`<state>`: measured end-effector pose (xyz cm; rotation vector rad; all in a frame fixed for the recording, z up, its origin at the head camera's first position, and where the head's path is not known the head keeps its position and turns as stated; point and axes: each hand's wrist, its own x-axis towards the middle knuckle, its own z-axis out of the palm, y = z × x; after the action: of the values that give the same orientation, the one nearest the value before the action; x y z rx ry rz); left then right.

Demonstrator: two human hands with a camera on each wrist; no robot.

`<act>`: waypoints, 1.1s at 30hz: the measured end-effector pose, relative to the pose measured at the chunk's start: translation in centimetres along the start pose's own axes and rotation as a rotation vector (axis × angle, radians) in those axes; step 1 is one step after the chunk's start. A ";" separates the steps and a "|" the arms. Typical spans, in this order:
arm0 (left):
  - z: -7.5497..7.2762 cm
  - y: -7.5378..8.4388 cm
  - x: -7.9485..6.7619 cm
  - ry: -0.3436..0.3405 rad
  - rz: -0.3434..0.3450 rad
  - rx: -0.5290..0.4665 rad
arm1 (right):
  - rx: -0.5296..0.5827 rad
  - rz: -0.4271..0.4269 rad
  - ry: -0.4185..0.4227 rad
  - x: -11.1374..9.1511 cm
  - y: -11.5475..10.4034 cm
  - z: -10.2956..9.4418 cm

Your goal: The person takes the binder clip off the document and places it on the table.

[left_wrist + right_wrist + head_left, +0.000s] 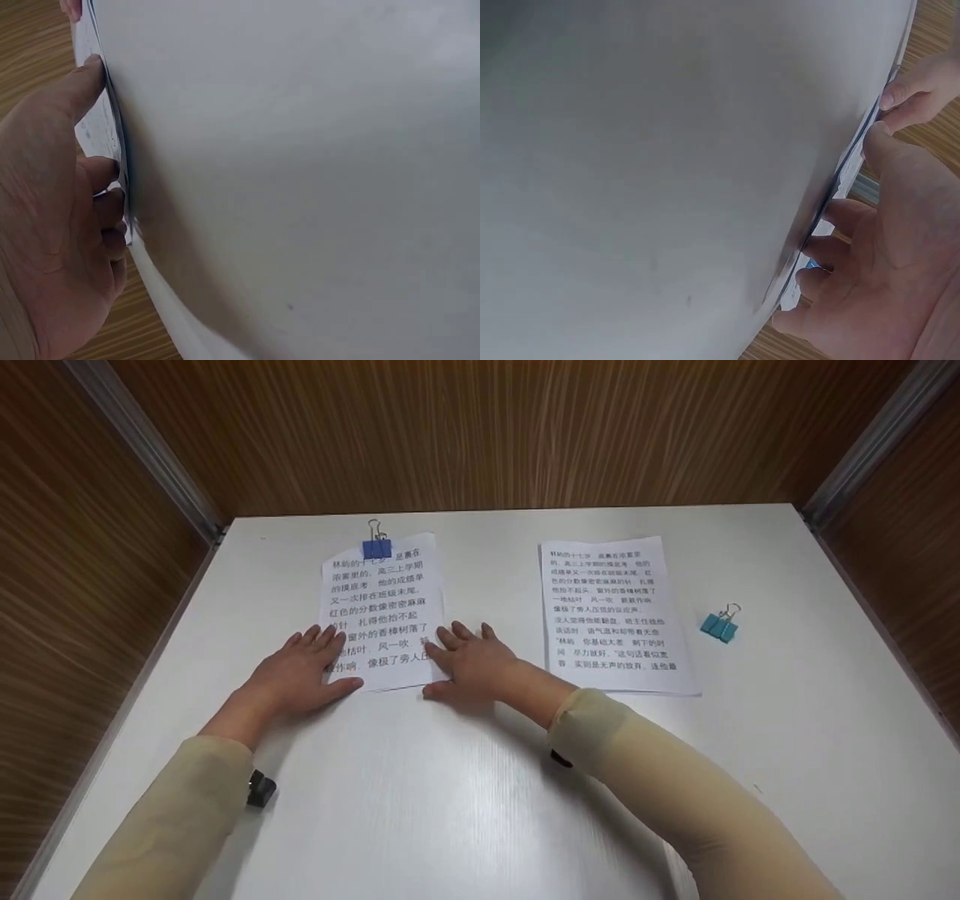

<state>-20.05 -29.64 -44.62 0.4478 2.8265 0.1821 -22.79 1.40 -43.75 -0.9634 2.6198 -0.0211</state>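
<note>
Beige sleeves (675, 787) come in from the bottom left and bottom right of the head view. Left hand (295, 673) and right hand (474, 666) both have fingers loosely spread, gripping nothing, touching either side of the clipped sheets (381, 611), left of centre. Looks like squaring-up to me, so I'd press evenly, go gently so edges don't buckle, and avoid twisting the blue clip (376, 549) up top.
</note>
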 end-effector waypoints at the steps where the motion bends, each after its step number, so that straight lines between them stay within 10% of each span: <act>1: 0.0 0.1 0.1 -0.005 0.000 -0.001 | 0.000 0.001 0.002 0.0 0.1 0.0; 33: 1.0 7.2 0.7 0.036 0.099 0.071 | 0.031 -0.012 0.029 -7.0 3.5 1.4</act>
<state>-18.41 -22.54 -44.55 0.6066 2.8546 0.1101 -19.57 8.70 -43.27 -0.9757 2.6315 -0.0791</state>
